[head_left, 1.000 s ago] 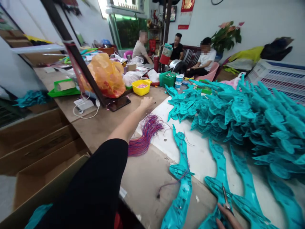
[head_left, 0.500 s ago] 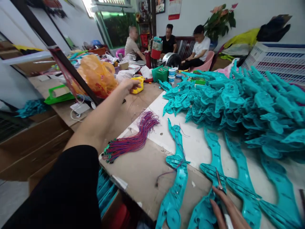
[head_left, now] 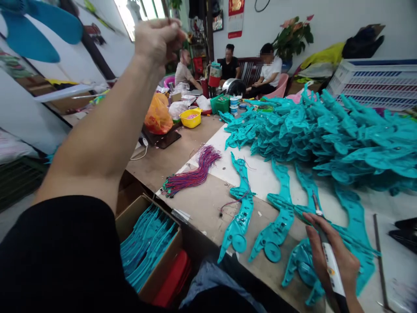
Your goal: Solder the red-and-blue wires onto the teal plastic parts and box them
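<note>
Raised at the upper left is my left hand (head_left: pixel 158 41), its fingers pinched together; whatever they may hold is too small to make out. My right hand (head_left: pixel 335 256) grips a soldering iron (head_left: pixel 330 261) with a white and black handle, its tip over the turquoise shells. Several long turquoise shells (head_left: pixel 247 211) lie in a row along the table. The leftmost one has a thin red and blue wire across it. A bundle of red and blue wires (head_left: pixel 195 174) rests to their left. Below my raised arm, a yellow bowl (head_left: pixel 191 118) holds small pink pieces.
A large heap of turquoise parts (head_left: pixel 325 134) covers the back right. An orange bag (head_left: pixel 158 115) and a phone (head_left: pixel 167 139) lie at the back left. Beneath the table edge stands a carton (head_left: pixel 176 248) of turquoise parts. Three people sit at the far end.
My left hand has risen from the yellow bowl to the upper left. My right hand with the soldering iron has moved right and a little up. The view has shifted, showing more of the carton.
</note>
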